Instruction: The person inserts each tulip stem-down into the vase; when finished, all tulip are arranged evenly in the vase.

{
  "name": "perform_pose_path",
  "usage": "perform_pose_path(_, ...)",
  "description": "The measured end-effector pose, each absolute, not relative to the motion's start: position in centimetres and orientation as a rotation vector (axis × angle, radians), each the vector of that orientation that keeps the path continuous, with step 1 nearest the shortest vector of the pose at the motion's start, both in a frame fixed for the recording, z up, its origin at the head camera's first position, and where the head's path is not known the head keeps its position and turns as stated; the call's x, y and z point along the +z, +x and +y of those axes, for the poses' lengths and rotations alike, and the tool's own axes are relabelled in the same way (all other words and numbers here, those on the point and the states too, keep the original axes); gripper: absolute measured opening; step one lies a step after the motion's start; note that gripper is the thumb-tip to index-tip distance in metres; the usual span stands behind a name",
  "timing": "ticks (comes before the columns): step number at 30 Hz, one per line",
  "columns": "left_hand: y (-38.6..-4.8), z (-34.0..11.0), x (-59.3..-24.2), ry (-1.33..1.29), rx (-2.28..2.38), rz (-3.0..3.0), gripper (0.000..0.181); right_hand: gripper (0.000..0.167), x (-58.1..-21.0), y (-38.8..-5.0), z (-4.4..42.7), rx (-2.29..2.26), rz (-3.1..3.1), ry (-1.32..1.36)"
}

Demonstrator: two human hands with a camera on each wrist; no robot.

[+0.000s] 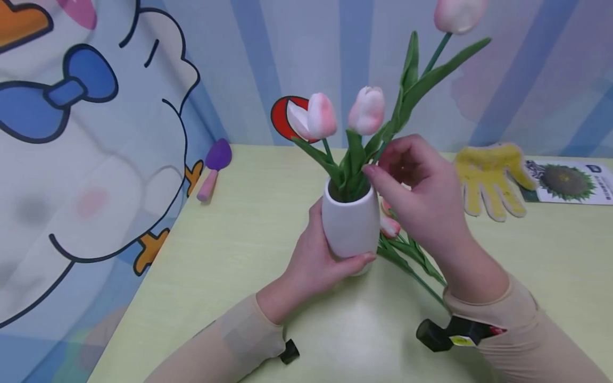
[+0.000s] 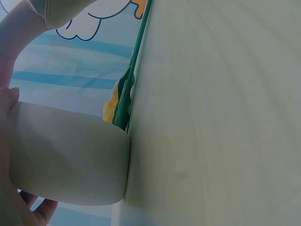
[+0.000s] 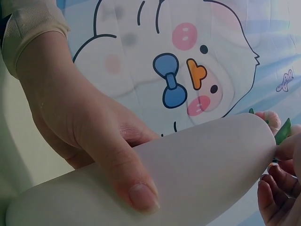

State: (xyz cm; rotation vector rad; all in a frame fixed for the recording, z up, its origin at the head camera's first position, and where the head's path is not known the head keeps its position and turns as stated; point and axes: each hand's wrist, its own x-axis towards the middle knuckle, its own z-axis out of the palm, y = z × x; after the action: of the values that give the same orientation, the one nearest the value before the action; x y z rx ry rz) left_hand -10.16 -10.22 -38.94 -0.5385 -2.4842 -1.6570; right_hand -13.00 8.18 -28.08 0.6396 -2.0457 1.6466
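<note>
A white vase (image 1: 351, 226) stands on the table, held round its lower body by my left hand (image 1: 311, 258). In the right wrist view the left thumb lies across the vase (image 3: 202, 165). Two pale pink artificial tulips (image 1: 367, 110) rise from its mouth, their green leaves bunched at the rim. My right hand (image 1: 426, 197) is at the right of the rim and pinches the stem of a taller pink tulip (image 1: 460, 13) between thumb and fingers. The lower end of that stem is hidden among the leaves. In the left wrist view the vase (image 2: 70, 155) hides most of the left fingers.
More pink tulips (image 1: 390, 227) lie on the table behind the right forearm. At the back right are a yellow glove (image 1: 493, 178) and a printed card (image 1: 570, 183). A purple toy shovel (image 1: 214, 170) lies at the left, near a cartoon-printed backdrop (image 1: 297, 53).
</note>
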Motion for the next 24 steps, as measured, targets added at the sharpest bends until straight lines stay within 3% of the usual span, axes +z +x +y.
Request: perform_pose_path(24,-10.28,-10.19,-39.08,-0.539,-1.630,-2.494,0.114,0.014,-28.28,-13.15,8.19,1.689,-2.045,0.657)
